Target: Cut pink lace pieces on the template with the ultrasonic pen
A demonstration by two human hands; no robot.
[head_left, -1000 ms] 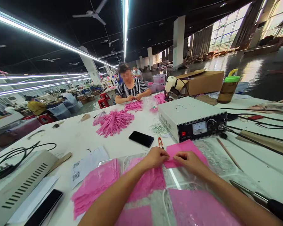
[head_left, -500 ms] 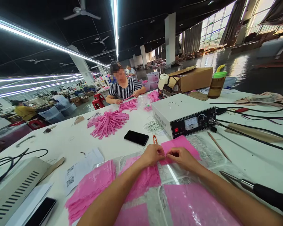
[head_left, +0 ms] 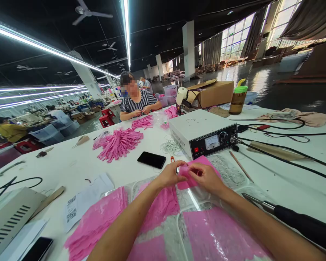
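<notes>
My left hand (head_left: pixel 170 175) is curled with thumb and fingertips at one end of a small pink fabric piece (head_left: pixel 182 170). On its other side, the fingertips of my right hand (head_left: pixel 206 177) pinch the piece. Flat pink fabric (head_left: pixel 205 161) lies beneath and behind my hands on a clear plastic sheet (head_left: pixel 228 172). Nearer my forearms are a stack of pink pieces (head_left: pixel 100 217) on the left and another pink stack (head_left: pixel 163 208) in the middle. An orange-handled tool (head_left: pixel 172 158) shows just behind my left hand, partly hidden.
A white control box (head_left: pixel 203 132) with a dial stands behind my hands. A black phone (head_left: pixel 151 160) and a pile of pink strips (head_left: pixel 121 143) lie left of it. A black-handled tool (head_left: pixel 296 217) with a metal tip rests at right. Opposite sits a person in stripes (head_left: pixel 138 103).
My left hand has opened wider around the pink piece, which now shows between both hands. The view has shifted slightly right. The person opposite has brought their hands closer together.
</notes>
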